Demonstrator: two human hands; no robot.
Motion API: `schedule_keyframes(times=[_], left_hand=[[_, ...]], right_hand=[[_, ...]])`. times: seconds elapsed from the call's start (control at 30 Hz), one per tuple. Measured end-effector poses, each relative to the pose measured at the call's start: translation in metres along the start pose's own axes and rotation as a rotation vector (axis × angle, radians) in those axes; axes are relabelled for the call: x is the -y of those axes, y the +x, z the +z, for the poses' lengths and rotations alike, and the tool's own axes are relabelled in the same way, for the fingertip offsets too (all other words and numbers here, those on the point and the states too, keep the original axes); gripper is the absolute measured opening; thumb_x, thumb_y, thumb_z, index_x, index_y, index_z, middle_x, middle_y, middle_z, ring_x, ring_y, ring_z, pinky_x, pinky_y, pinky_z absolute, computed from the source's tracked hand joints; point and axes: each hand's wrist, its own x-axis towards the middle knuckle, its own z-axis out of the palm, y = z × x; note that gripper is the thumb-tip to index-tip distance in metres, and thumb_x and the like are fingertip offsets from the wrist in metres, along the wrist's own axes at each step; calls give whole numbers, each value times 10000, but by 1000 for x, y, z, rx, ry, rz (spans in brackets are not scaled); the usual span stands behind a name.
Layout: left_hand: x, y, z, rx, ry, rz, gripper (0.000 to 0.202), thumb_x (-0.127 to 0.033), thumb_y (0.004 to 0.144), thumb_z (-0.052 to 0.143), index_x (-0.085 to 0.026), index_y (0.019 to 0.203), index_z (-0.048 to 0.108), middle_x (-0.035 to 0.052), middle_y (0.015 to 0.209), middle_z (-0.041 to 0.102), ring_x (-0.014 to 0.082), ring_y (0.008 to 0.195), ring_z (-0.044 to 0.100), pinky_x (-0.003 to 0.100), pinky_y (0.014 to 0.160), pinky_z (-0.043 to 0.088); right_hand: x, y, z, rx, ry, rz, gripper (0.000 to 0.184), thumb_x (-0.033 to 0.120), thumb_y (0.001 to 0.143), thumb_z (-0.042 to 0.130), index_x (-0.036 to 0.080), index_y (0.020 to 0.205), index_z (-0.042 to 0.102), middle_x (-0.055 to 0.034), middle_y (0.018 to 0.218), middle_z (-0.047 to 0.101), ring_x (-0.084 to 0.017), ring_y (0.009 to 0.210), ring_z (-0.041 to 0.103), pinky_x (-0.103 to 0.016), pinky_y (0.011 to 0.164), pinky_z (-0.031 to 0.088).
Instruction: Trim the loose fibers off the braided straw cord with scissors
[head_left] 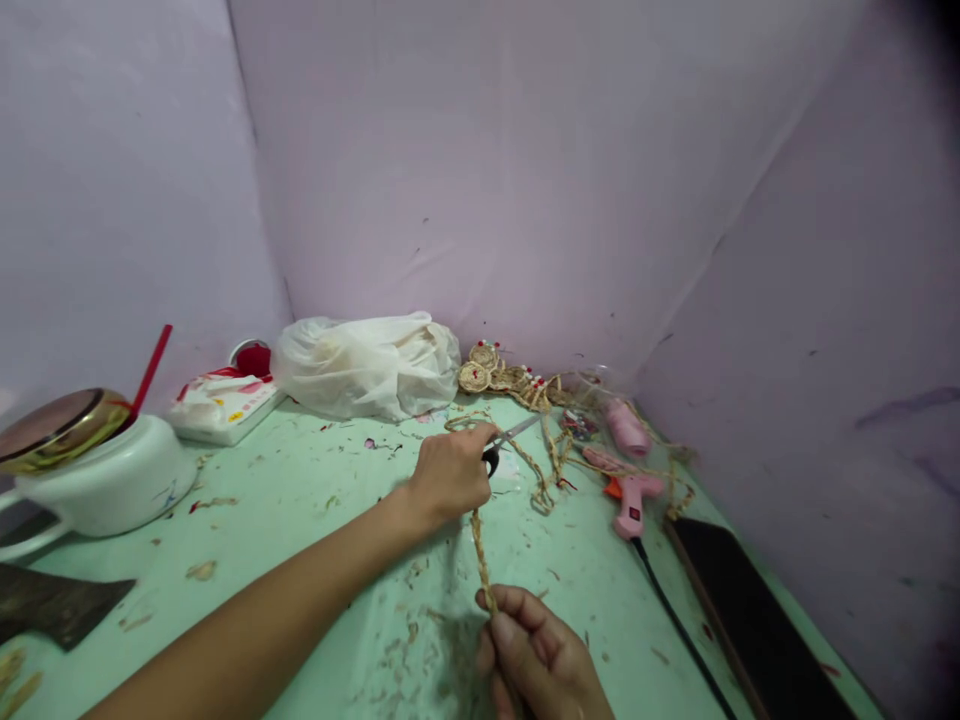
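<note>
My left hand (448,472) reaches out over the pale green table (315,520) with its fingers closed round a pair of black-handled scissors (507,441), whose blades point to the right. A braided straw rope (481,562) runs from under that hand down to my right hand (534,652), which pinches its near end at the bottom of the view. More braid (541,470) loops loosely on the table beyond the scissors.
A pink glue gun (628,496) with a black cord lies at right beside a dark board (750,620). Coiled straw pieces (501,376), a white plastic bag (367,364), a flat packet (222,402) and a white pot with a gold lid (97,468) stand along the back and left. Scraps litter the table.
</note>
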Motion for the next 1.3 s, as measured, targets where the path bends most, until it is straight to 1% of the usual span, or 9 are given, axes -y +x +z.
schedule_keyframes(times=[0.1, 0.17, 0.27, 0.47, 0.53, 0.63, 0.8, 1.03, 1.3], left_hand=[[13, 3, 11, 141, -15, -197, 360, -152, 634, 490, -273, 969, 546, 14, 824, 655, 218, 779, 593, 280, 619, 406], [21, 4, 14, 140, -16, -252, 356, -161, 638, 489, -274, 969, 555, 25, 850, 657, 226, 797, 591, 282, 612, 399], [26, 5, 11, 111, -21, -289, 344, -173, 653, 484, -261, 976, 563, 38, 873, 656, 227, 812, 590, 285, 629, 396], [18, -17, -29, 50, -75, -318, 309, -382, 704, 498, -238, 971, 557, 20, 842, 647, 192, 767, 584, 251, 616, 396], [12, -40, -46, 71, -154, -288, 327, -401, 696, 502, -232, 971, 555, 2, 777, 637, 165, 695, 575, 233, 596, 395], [3, -85, -63, 159, -201, -117, 324, -251, 687, 473, -244, 1001, 548, -24, 744, 622, 135, 664, 556, 215, 615, 395], [-2, -138, -66, 239, -161, 74, 412, -184, 653, 465, -240, 1058, 518, 1, 939, 627, 162, 819, 565, 248, 726, 401], [3, -134, -64, 290, -32, 123, 350, -167, 625, 473, -236, 964, 520, -5, 820, 625, 161, 702, 553, 247, 608, 377], [3, -132, -68, 318, 1, 169, 374, -169, 628, 455, -225, 993, 511, 15, 808, 599, 166, 713, 533, 257, 621, 369]], right_hand=[[-1, 5, -3, -17, 39, 34, 428, 457, 531, 722, 134, 765, 565, 3, 555, 591, -14, 263, 377, -134, 279, 245], [-4, 8, -6, -37, 52, 42, 427, 459, 517, 728, 138, 745, 564, 5, 570, 596, -15, 256, 370, -136, 258, 253], [-7, 12, -11, -13, 35, 48, 415, 475, 525, 715, 132, 707, 571, 47, 393, 507, -27, 233, 334, -140, 252, 252], [-1, 13, -17, -137, 84, -1, 395, 371, 456, 765, 97, 704, 626, 36, 424, 520, -25, 270, 350, -148, 276, 253], [3, 10, -16, -150, 83, -2, 345, 327, 480, 755, 96, 707, 636, 28, 442, 537, -24, 281, 366, -145, 286, 256], [8, 2, -12, -138, 92, -16, 295, 277, 495, 744, 99, 708, 645, 18, 481, 563, -28, 306, 391, -143, 295, 264], [10, -6, -8, -101, 103, -64, 284, 212, 496, 740, 95, 740, 652, 5, 545, 596, -29, 354, 423, -135, 317, 295], [11, -6, -11, -28, 85, -81, 288, 234, 534, 724, 95, 779, 658, 11, 552, 576, -8, 336, 363, -134, 306, 217], [10, -4, -12, 36, 85, -40, 259, 221, 523, 713, 86, 734, 649, 13, 525, 549, 11, 312, 270, -159, 327, 89]])
